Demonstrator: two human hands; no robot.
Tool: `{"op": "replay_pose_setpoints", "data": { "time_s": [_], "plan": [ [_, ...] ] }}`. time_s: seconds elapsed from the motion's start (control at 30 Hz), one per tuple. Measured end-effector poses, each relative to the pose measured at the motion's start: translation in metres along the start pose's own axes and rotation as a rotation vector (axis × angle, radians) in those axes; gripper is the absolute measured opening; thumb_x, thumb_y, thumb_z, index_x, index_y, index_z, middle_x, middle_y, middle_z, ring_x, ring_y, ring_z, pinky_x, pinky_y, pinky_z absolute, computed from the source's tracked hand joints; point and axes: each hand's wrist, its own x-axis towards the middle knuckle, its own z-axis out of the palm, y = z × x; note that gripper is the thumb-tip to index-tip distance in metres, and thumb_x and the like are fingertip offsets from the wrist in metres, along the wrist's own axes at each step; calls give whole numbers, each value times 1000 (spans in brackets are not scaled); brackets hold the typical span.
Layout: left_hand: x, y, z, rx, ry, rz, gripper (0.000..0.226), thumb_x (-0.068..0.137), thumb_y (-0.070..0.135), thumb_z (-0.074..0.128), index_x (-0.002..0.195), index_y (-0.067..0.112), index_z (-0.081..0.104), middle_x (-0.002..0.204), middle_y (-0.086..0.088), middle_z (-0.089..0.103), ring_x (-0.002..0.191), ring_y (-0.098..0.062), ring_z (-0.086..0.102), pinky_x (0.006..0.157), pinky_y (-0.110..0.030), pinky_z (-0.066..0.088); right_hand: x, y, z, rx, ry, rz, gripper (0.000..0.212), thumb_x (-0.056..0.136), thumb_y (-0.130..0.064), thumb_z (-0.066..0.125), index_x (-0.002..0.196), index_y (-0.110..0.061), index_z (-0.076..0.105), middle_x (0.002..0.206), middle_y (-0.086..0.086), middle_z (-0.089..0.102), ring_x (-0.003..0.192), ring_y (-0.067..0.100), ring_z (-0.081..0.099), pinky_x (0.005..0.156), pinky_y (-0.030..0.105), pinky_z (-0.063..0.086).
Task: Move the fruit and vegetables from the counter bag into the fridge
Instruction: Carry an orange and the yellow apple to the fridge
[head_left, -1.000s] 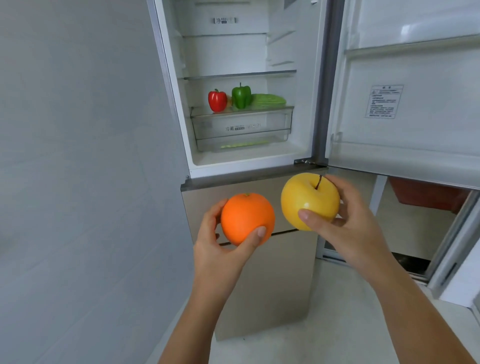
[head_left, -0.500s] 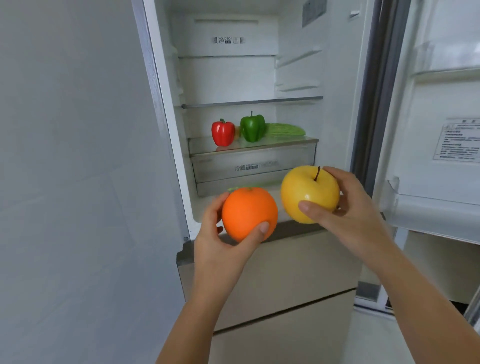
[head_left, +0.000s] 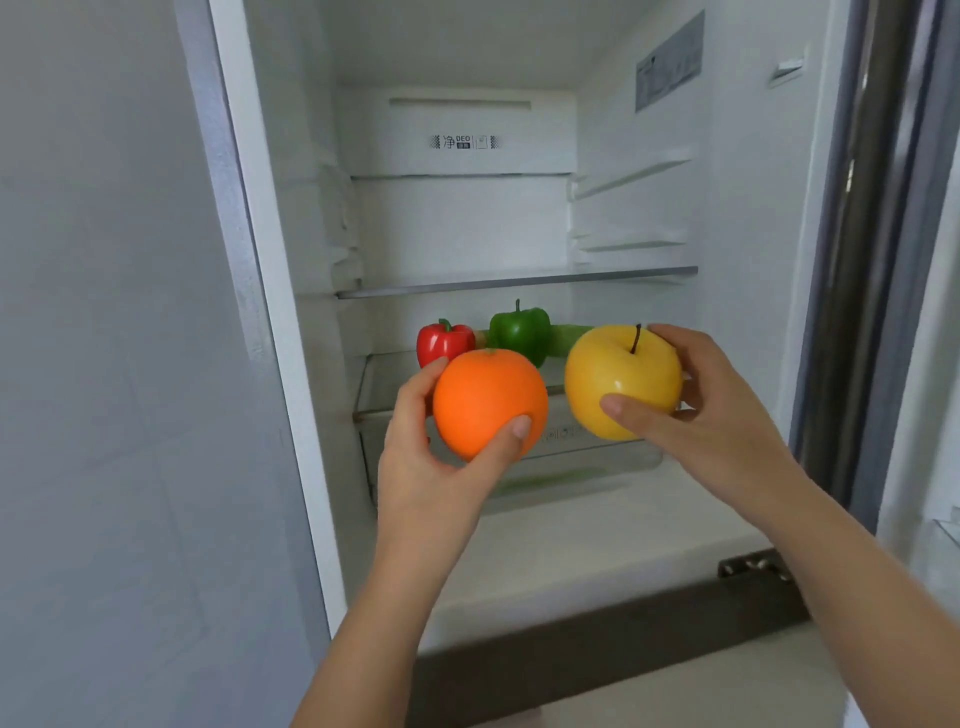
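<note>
My left hand holds an orange in front of the open fridge. Just to its right, my right hand grips a yellow apple with a dark stem. Both fruits hover before the clear drawer at the fridge's lower level. Behind them, on the drawer's glass cover, stand a red pepper and a green pepper, with a green vegetable lying to the right, mostly hidden by the apple. The counter bag is out of view.
A glass shelf spans the fridge above the peppers. A grey wall stands close on the left. The open fridge door is at the right edge. The white fridge floor lies below the drawer.
The view has closed in on the fridge interior and risen. Both hands, still holding the orange and the apple, now sit in front of the drawer and the peppers' shelf.
</note>
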Motion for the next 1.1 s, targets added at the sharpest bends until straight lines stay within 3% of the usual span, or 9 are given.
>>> {"op": "replay_pose_setpoints", "data": {
  "time_s": [0.17, 0.3, 0.37, 0.5, 0.57, 0.63, 0.8, 0.9, 1.1],
  "plan": [
    [53, -8, 28, -3, 35, 46, 66, 59, 41, 71, 120, 33, 48, 111, 19, 50, 88, 15, 52, 60, -2, 42, 60, 21, 2, 48, 10, -24, 77, 46, -55, 65, 118, -41, 40, 116, -14, 48, 99, 9, 53, 69, 20, 44],
    [95, -5, 44, 13, 62, 117, 71, 61, 47, 78, 122, 31, 45, 108, 22, 49, 86, 21, 49, 62, -1, 41, 109, 27, -2, 88, 16, -90, 71, 48, -53, 64, 114, -41, 42, 111, -17, 50, 98, 11, 54, 69, 21, 43],
    [117, -3, 49, 38, 64, 137, 73, 59, 48, 70, 124, 31, 42, 108, 23, 47, 86, 23, 47, 63, 0, 40, 134, 29, -1, 103, 29, -125, 68, 48, -54, 63, 111, -42, 42, 107, -23, 49, 95, 6, 53, 67, 19, 42],
    [163, -5, 53, 151, 66, 167, 73, 66, 45, 76, 128, 32, 38, 114, 17, 47, 94, 7, 51, 70, -5, 43, 182, 38, 5, 115, 13, -154, 59, 60, -46, 72, 112, -40, 44, 106, -21, 49, 95, 8, 54, 76, 29, 46],
    [184, -10, 55, 228, 60, 191, 74, 65, 42, 74, 130, 33, 38, 121, 10, 46, 101, -6, 50, 81, -18, 42, 207, 42, 8, 118, -39, -153, 57, 66, -34, 75, 113, -39, 44, 109, -16, 50, 97, 10, 54, 79, 32, 47],
    [205, -14, 57, 302, 45, 193, 73, 70, 33, 76, 132, 31, 38, 127, 5, 46, 105, -13, 48, 82, -25, 41, 232, 46, 12, 109, -115, -139, 58, 69, -28, 76, 115, -37, 42, 116, -7, 48, 101, 15, 54, 82, 33, 47],
    [253, -28, 55, 465, -57, 74, 78, 66, 27, 80, 133, 19, 39, 128, -6, 48, 102, -17, 47, 85, -29, 42, 288, 61, 21, 75, -256, -76, 58, 71, -25, 76, 117, -33, 42, 121, 0, 45, 110, 21, 49, 87, 33, 43],
    [276, -32, 56, 613, -154, 57, 74, 69, 21, 78, 132, 15, 40, 120, -5, 48, 97, -16, 47, 78, -25, 39, 312, 71, 24, 14, -348, -40, 59, 72, -24, 75, 121, -30, 42, 120, -1, 42, 109, 21, 50, 87, 31, 42],
    [310, -42, 62, 524, -283, -78, 62, 70, 17, 78, 123, 18, 46, 113, -4, 51, 100, -19, 51, 79, -30, 46, 341, 84, 29, -11, -516, 27, 58, 71, -35, 76, 120, -29, 43, 124, 2, 44, 109, 20, 52, 93, 38, 47]
  ]
}}
